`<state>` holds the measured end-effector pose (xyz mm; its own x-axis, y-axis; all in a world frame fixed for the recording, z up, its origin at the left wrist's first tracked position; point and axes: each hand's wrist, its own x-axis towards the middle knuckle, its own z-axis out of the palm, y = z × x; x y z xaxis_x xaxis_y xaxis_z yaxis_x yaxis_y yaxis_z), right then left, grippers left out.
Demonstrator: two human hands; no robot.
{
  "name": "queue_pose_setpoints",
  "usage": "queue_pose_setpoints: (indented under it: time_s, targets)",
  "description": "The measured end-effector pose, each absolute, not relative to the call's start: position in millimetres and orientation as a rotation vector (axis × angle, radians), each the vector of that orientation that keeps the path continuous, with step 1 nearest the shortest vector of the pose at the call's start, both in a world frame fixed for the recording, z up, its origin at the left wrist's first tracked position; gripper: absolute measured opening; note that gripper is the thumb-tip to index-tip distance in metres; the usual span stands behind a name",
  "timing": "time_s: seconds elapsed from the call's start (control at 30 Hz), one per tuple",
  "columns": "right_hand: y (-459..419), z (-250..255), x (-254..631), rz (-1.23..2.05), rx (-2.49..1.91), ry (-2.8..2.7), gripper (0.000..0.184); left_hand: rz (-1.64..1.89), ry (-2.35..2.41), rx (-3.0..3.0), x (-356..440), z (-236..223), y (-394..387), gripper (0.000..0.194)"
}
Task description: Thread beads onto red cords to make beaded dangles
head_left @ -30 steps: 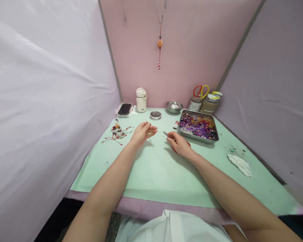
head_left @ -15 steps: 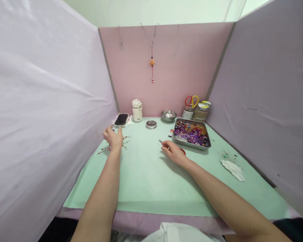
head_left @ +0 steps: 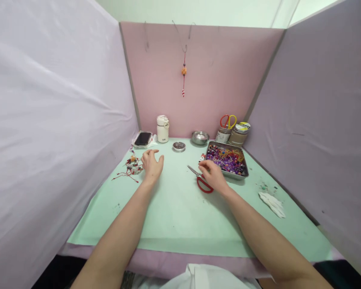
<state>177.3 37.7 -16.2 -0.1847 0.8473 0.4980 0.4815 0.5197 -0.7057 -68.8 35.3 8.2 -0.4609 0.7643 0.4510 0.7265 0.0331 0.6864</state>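
My left hand (head_left: 152, 165) is open over the left part of the table, its thumb and fingers apart and nothing seen in them. Just left of it lies a bundle of beaded cord bracelets (head_left: 132, 165) with loose red cord ends. Red-handled scissors (head_left: 203, 186) rest on the table, blades pointing up and left. Beside them, my right hand (head_left: 215, 176) is loosely bent with a gap between thumb and fingers, hiding part of the scissors' handle. Its fingertips are close to a small red-and-white item (head_left: 202, 158) and the bead tray.
A metal tray (head_left: 234, 176) holds purple beads. Behind stand a white bottle (head_left: 163, 129), a steel bowl (head_left: 200, 138), a small round dish (head_left: 179, 147) and jars (head_left: 239, 135). A phone (head_left: 143, 139) lies back left, a white cloth (head_left: 272, 204) right. A beaded pendant (head_left: 183, 71) hangs behind.
My left hand went left to the bracelets, then drew back right, away from them. My right hand shifted off the scissors, up and to the right, and more of the scissors shows.
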Motion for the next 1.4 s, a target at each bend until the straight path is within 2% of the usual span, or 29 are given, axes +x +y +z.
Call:
queue_pose_setpoints:
  time_s: [0.13,0.27,0.5,0.67,0.9,1.13,1.4]
  targets:
    - [46.5,-2.1,194.7,0.645,-1.104,-1.563,0.022,1.324,2.158,1.629,-58.4,5.8,30.9,0.029]
    - [38.7,20.8,204.8,0.753,-1.112,-1.560,0.021,1.288,2.117,1.630,-56.3,4.8,30.1,0.028]
    - [60.1,55.2,194.1,0.544,-1.099,-1.801,0.019,1.252,2.047,1.664,-53.9,-0.8,31.8,0.028]
    - [130.1,36.1,163.1,0.398,-1.480,-2.137,0.018,1.211,2.003,1.681,-51.8,-1.4,30.0,0.028]
    - [184.0,-4.9,124.5,0.304,-1.819,-2.206,0.015,1.198,1.979,1.685,-49.8,2.2,26.4,0.030]
    - [169.8,-18.8,112.8,0.321,-1.880,-2.172,0.012,1.185,1.953,1.747,-50.5,-0.9,27.8,0.031]
    - [113.9,-9.7,118.1,0.548,-1.628,-2.121,0.017,1.083,1.766,1.870,-47.0,-10.0,28.7,0.022]
